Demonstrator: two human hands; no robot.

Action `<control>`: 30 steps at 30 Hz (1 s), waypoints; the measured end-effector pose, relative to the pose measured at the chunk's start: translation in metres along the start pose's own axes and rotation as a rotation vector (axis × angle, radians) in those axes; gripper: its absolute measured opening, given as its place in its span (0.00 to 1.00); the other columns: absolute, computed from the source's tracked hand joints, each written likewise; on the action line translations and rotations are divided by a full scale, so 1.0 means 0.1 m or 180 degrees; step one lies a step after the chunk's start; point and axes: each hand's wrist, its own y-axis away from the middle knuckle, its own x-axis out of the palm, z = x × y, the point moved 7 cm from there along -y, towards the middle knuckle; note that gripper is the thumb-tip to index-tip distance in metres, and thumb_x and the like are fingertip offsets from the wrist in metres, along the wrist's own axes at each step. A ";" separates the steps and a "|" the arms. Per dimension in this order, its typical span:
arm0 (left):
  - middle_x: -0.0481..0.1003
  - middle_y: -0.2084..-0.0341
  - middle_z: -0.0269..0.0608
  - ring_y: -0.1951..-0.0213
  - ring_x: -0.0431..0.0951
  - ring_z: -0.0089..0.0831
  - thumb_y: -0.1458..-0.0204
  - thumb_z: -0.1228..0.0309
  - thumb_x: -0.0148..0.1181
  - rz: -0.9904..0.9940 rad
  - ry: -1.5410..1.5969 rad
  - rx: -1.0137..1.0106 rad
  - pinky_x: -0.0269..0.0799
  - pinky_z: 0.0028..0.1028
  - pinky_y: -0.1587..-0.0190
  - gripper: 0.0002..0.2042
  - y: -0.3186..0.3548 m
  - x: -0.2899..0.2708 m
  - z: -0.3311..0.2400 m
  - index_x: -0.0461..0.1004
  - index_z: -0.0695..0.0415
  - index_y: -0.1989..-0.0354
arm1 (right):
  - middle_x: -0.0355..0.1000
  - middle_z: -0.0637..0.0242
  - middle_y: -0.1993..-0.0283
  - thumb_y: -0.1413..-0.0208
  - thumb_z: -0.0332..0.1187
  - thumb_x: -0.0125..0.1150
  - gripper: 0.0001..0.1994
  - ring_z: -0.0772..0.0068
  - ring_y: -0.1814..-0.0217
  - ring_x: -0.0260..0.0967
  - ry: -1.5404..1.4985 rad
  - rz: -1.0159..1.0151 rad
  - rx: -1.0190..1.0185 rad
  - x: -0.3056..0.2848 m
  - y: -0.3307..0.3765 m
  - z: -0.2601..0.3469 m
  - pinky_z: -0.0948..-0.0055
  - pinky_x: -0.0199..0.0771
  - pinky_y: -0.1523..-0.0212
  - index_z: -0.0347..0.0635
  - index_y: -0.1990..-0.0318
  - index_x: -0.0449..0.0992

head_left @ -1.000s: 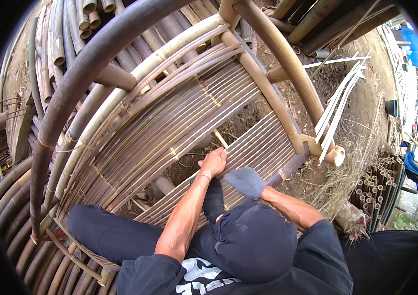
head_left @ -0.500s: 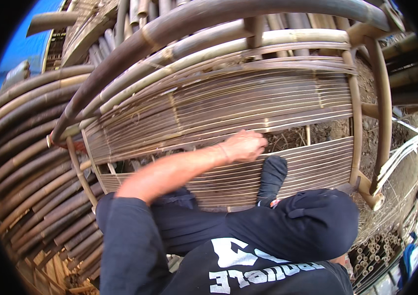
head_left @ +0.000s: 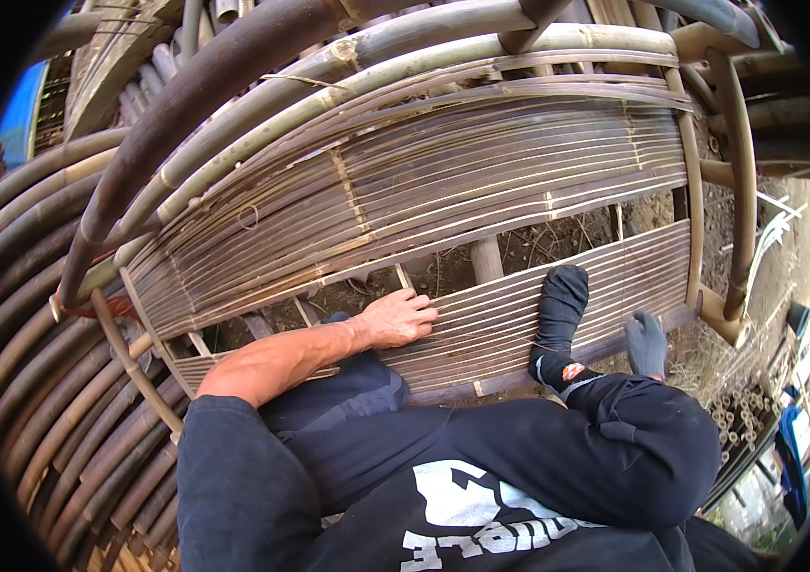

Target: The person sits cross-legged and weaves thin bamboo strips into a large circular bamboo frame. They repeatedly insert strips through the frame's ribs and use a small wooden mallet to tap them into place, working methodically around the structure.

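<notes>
A long bamboo bench (head_left: 694, 210) lies across in front of me, its surface made of thin split slats with an open gap along the middle. My bare left hand (head_left: 397, 319) is at the far edge of the near bamboo slats (head_left: 481, 329), its fingers bent over that edge. My right hand (head_left: 646, 345), in a grey glove, is low by the near right end of the slats, beside my knee. Its fingers are drawn together; whatever they may hold is hidden. My dark-socked foot (head_left: 562, 305) presses on the near slats between my hands.
Thick bamboo poles (head_left: 52, 315) are stacked at the left. A curved bamboo rail (head_left: 205, 100) rises beyond the far slats (head_left: 405, 181). Soil and a short post (head_left: 486, 259) show through the gap. Pale strips (head_left: 775, 238) and cut tube ends (head_left: 743, 419) lie at the right.
My left hand has moved left and slightly nearer along the edge of the near slats. My gloved right hand has come into view at the right. The view has shifted.
</notes>
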 end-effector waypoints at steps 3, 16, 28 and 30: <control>0.68 0.66 0.32 0.58 0.69 0.30 0.50 0.65 0.56 0.0004 -0.0036 0.0131 0.66 0.31 0.55 0.07 0.00 0.01 0.03 0.73 0.51 0.66 | 0.73 0.55 0.62 0.44 0.35 0.60 0.10 0.49 0.57 0.73 -0.0433 0.0172 -0.1056 0.05 -0.15 1.34 0.59 0.73 0.54 0.40 0.60 0.77; 0.69 0.59 0.36 0.51 0.71 0.32 0.50 0.68 0.56 0.0523 0.0878 0.0889 0.71 0.35 0.53 0.08 0.30 -0.22 -0.28 0.74 0.52 0.62 | 0.76 0.65 0.68 0.49 0.35 0.59 0.06 0.62 0.62 0.78 0.1228 0.1291 -0.4771 1.46 0.86 3.58 0.61 0.75 0.65 0.47 0.71 0.81; 0.72 0.66 0.44 0.58 0.74 0.42 0.45 0.71 0.57 -0.1020 0.2212 -0.0256 0.71 0.39 0.54 0.06 0.55 -0.32 0.02 0.71 0.58 0.62 | 0.76 0.51 0.62 0.41 0.36 0.61 0.12 0.51 0.59 0.75 -0.0551 -0.1209 -0.1513 -0.22 -0.36 2.98 0.58 0.75 0.57 0.37 0.58 0.78; 0.73 0.71 0.48 0.65 0.76 0.46 0.43 0.71 0.57 -0.1522 0.2642 -0.0451 0.73 0.39 0.60 0.06 0.42 -0.38 0.02 0.70 0.59 0.61 | 0.74 0.51 0.50 0.41 0.36 0.60 0.19 0.55 0.48 0.73 -0.0368 0.0062 -0.1772 0.07 -0.15 3.07 0.62 0.73 0.48 0.34 0.46 0.75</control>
